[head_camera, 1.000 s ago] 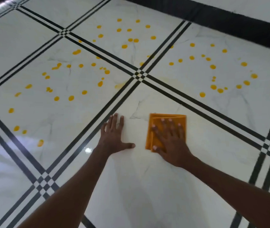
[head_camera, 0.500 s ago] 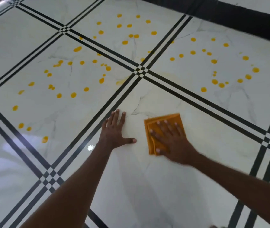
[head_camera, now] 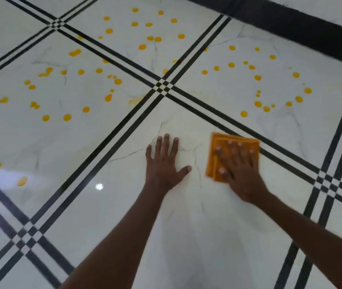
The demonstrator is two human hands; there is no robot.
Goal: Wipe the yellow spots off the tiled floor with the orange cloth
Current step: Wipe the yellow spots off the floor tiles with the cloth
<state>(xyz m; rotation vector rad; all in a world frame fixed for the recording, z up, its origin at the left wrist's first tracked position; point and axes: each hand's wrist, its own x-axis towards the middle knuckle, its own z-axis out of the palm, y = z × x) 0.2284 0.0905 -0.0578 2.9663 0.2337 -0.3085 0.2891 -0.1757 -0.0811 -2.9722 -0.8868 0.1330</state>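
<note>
Yellow spots [head_camera: 67, 117] are scattered over the tiled floor [head_camera: 197, 236], left and beyond. Left hand [head_camera: 164, 163] is laid flat on a bare tile, grip open. Orange cloth [head_camera: 216, 149], folded, is pressed under the spread-fingered right hand [head_camera: 240, 174] alongside.

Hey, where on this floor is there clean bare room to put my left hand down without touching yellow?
The near white marble tile, bounded by the black double stripes, is spot-free around the left hand and the folded orange cloth under the right hand. The three tiles beyond are crowded with yellow spots.
</note>
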